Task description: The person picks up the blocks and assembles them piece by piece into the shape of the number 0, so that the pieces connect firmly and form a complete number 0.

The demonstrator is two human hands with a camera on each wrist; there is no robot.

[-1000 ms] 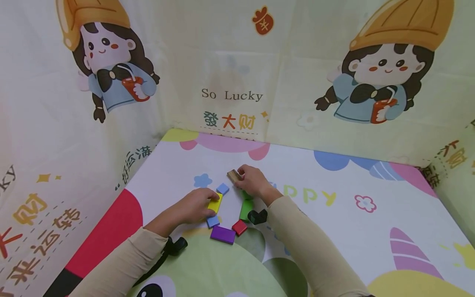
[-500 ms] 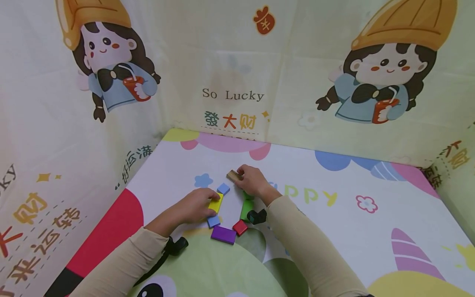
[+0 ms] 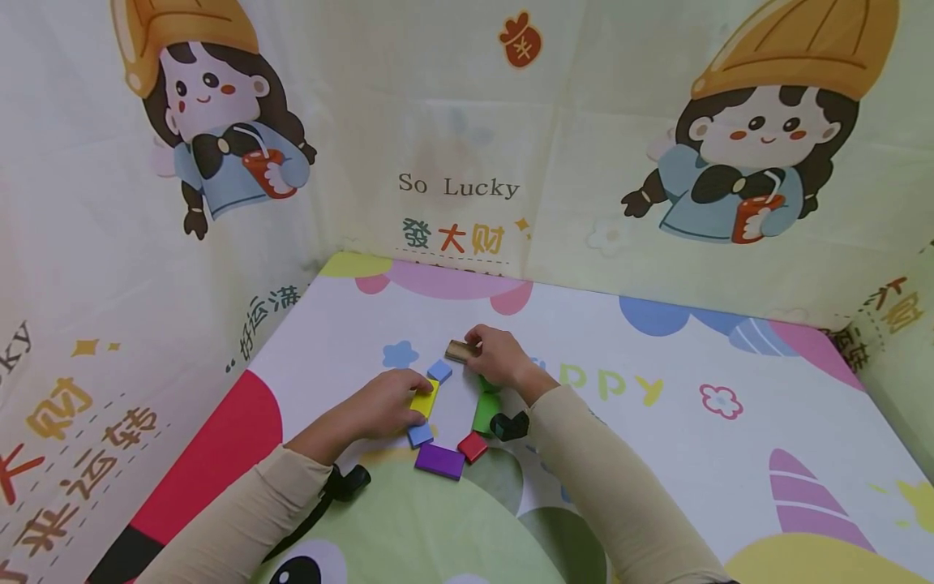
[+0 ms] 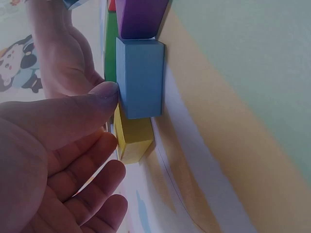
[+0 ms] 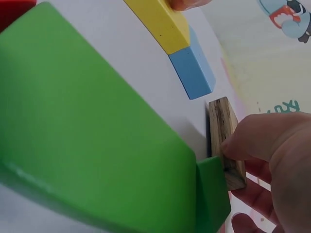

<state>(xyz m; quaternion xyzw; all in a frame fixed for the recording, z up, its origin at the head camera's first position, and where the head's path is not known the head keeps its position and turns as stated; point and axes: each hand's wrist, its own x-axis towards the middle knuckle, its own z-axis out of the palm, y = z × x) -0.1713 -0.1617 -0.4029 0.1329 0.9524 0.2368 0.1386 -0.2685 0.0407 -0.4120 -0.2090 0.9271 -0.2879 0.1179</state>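
Note:
Coloured blocks form a ring on the printed cloth. My right hand (image 3: 499, 357) pinches a brown wooden block (image 3: 456, 350) at the ring's far end; in the right wrist view its near end meets a small green block (image 5: 212, 194). My left hand (image 3: 387, 403) lies at the ring's left side, a fingertip on the yellow block (image 5: 163, 24). In the left wrist view its thumb is right at a blue block's (image 4: 141, 77) edge, the other fingers loosely bent. A second blue block (image 3: 439, 371) sits beyond the yellow one. The right hand partly covers the small green block in the head view.
A purple block (image 3: 439, 461) and a red block (image 3: 473, 447) make the ring's near end. A larger green block (image 3: 485, 414) stands on its right side. Black wrist cameras (image 3: 509, 426) hang under the sleeves. Printed cloth walls (image 3: 467, 122) rise behind and at both sides.
The wooden block in my right hand has turned to lie more crosswise, its left end staying near the far blue block. My left hand has kept its place on the yellow block.

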